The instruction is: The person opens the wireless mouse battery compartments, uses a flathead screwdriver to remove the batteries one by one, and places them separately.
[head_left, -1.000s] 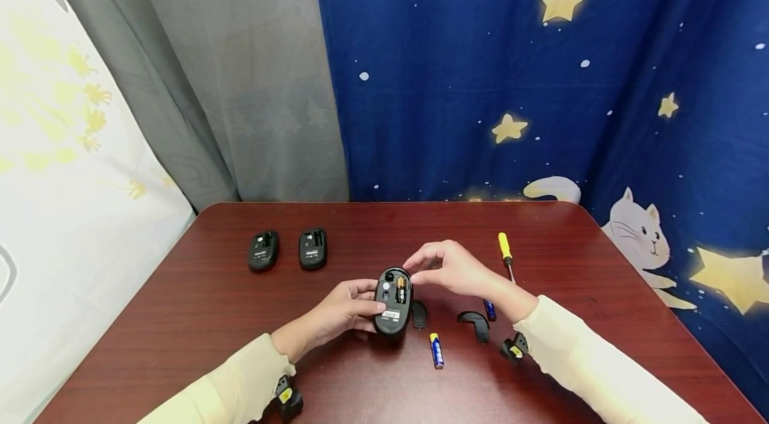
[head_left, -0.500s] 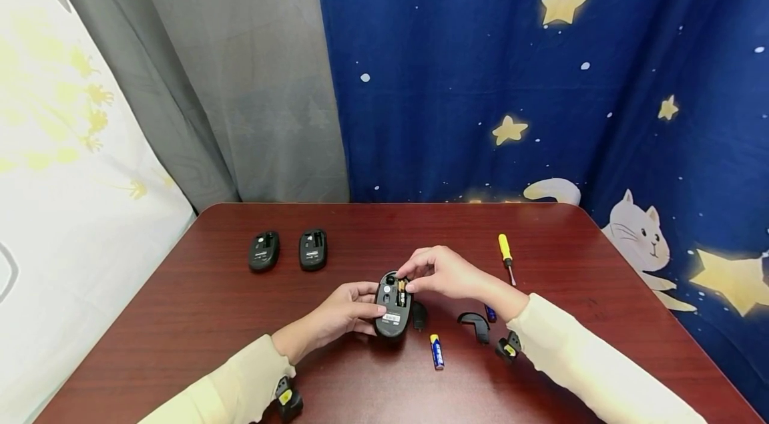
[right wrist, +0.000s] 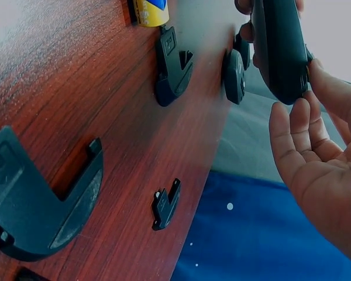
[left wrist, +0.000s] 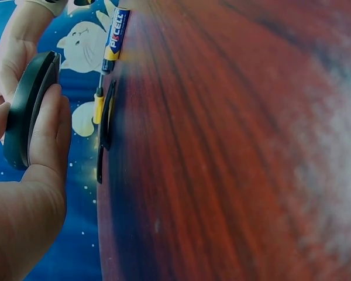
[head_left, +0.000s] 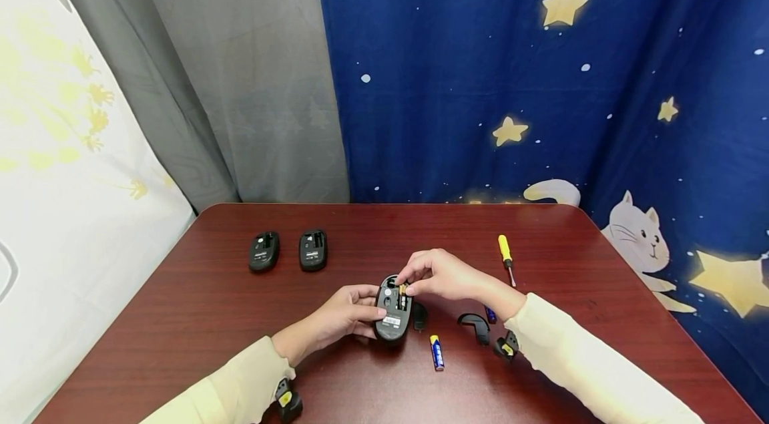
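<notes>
A black computer mouse (head_left: 392,327), underside up with its battery compartment uncovered, is in my left hand (head_left: 345,312). My left thumb lies over its near left side while the fingers wrap behind. An AA battery (head_left: 403,299) with a copper-coloured end sits in the compartment. My right hand (head_left: 441,274) has thumb and index finger at the battery's far end, pinching there. In the right wrist view, the right fingertips are right at the end of the mouse (right wrist: 278,52). The left wrist view shows the mouse (left wrist: 26,117) edge-on between left thumb and fingers.
Two more mice (head_left: 263,252) (head_left: 313,250) lie underside up at the back left. Black battery covers (head_left: 420,317) (head_left: 476,326), a blue-and-yellow battery (head_left: 436,352) and another blue battery (head_left: 490,312) lie on the table (head_left: 198,344). A yellow-handled screwdriver (head_left: 504,249) is farther right.
My right hand has come in from the right edge of the mouse onto the battery's far end. The left hand and mouse have lowered slightly toward me.
</notes>
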